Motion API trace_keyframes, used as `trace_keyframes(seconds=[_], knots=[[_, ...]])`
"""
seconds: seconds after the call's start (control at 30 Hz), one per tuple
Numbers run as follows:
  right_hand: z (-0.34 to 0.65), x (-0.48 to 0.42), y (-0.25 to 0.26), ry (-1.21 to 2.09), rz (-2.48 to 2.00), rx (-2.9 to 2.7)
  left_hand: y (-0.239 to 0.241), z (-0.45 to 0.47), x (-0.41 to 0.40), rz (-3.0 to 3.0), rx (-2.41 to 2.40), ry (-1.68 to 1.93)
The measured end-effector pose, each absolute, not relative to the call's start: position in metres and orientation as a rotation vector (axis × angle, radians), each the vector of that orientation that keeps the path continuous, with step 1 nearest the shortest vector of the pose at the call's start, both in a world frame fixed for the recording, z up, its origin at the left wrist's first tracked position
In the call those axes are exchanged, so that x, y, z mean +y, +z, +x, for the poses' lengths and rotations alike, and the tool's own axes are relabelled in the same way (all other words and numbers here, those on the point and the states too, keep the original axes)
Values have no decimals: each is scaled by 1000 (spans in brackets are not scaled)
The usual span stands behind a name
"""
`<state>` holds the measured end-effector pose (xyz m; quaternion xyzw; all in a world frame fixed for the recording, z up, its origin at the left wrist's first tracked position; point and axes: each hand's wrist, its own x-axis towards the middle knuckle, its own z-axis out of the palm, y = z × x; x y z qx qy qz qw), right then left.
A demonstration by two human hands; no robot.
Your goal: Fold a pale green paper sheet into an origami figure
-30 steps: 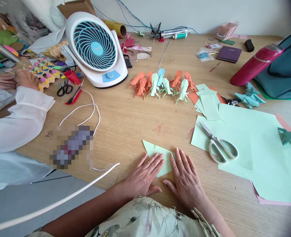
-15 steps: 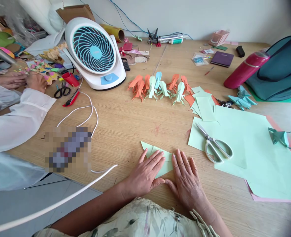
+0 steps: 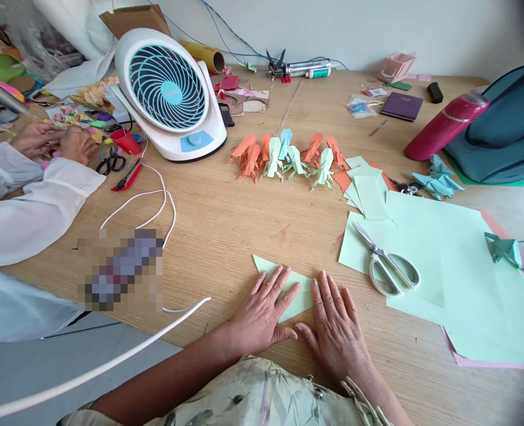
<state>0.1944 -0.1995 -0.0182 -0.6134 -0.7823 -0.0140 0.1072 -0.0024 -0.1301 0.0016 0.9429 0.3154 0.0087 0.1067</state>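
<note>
A folded piece of pale green paper (image 3: 298,302), roughly triangular, lies on the wooden table before me. My left hand (image 3: 264,307) rests flat over its left part, fingers stretched and slightly apart, hiding some of the paper. Flat on the table, my right hand (image 3: 336,325) has its fingertips at the paper's right edge, fingers extended. Scissors with white handles (image 3: 388,266) lie to the right on large pale green sheets (image 3: 479,296). Beyond them is a stack of smaller green pieces (image 3: 370,192). Several orange, green and blue folded paper figures (image 3: 288,155) stand in a row farther back.
A white fan (image 3: 168,94) stands at back left, its cord (image 3: 173,207) curling over the table. On the left, another person's hands (image 3: 75,144) work among small colourful pieces. A pink-red bottle (image 3: 446,127) and a teal bag (image 3: 501,130) stand at right. Blue-green folded figures (image 3: 437,177) lie nearby.
My left hand's fingers have shifted and spread a little on the paper; my right hand has barely moved. The other person's hands have moved slightly to the right.
</note>
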Motion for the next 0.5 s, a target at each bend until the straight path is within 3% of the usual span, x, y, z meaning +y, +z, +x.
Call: trace_keyframes(seconds=[0.27,0.5], knots=[[195,-199,-19,-71,-1835,-2260,9,-10,-122,2692,894,174],[199,-192,-6,7,-1860,-2104,12,-14,-107,2478,1316,519]])
